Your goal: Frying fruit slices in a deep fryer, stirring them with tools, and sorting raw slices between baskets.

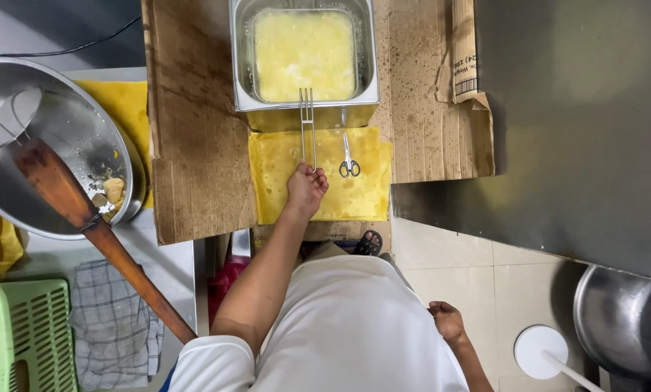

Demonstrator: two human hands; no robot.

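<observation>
While left hand (pixel 306 190) grips tongs (pixel 308 127), scissors (pixel 348 156) just beside, fryer (pixel 304 107) ahead

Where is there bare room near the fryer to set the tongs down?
The cardboard left of the fryer tank is bare, as is the strip right of it, toward the torn flap. The yellow paper in front is crowded: left hand, tongs, scissors.
</observation>
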